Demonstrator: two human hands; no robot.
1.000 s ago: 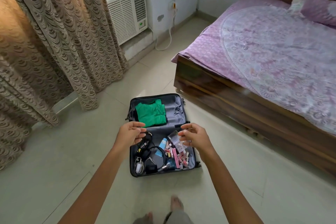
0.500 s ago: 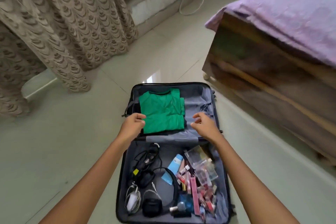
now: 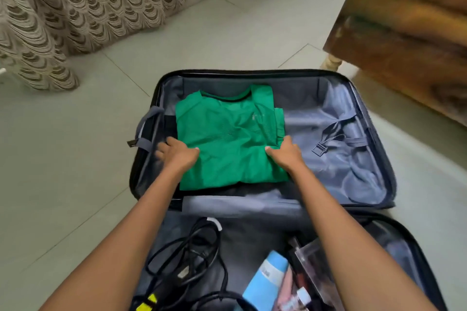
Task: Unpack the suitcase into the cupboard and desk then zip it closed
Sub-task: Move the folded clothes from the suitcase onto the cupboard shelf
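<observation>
Head view, looking down over both forearms.

Nearest: the lower half of the open suitcase [image 3: 389, 184], lying flat on the tiled floor [image 3: 63, 159]. In it were a tangle of black cables [image 3: 192, 252] on the left with a yellow tag [image 3: 146, 304] at the frame's bottom edge. Right of the cables lay a light blue tube [image 3: 267, 278], and a clear pouch [image 3: 310, 255] partly hidden behind the right forearm. Small pink items beside the tube were too blurred to identify.

Middle: a grey fabric flap [image 3: 240, 206] ran across the hinge line between the two halves.

Far half, grey-lined: a folded green shirt [image 3: 227, 129] lay in its left part, on top of something dark [image 3: 169, 125]. The left hand [image 3: 177, 154] was at the shirt's left edge, thumb on the fabric, fingers spread past the edge and motion-blurred; could not tell whether it gripped. The right hand [image 3: 285, 155] was at the shirt's right edge, thumb pressed on top, fingers curled down over the side, gripping it. The cloth was creased between the two thumbs. To the right, a loose strap with a buckle [image 3: 319, 149] lay on the lining. A grey strap [image 3: 145, 129] looped over the left rim.

Beyond: a patterned beige curtain [image 3: 75, 7] hung to the floor at upper left. The wooden bed frame [image 3: 404, 33] stood at upper right, near the suitcase's far right corner.
</observation>
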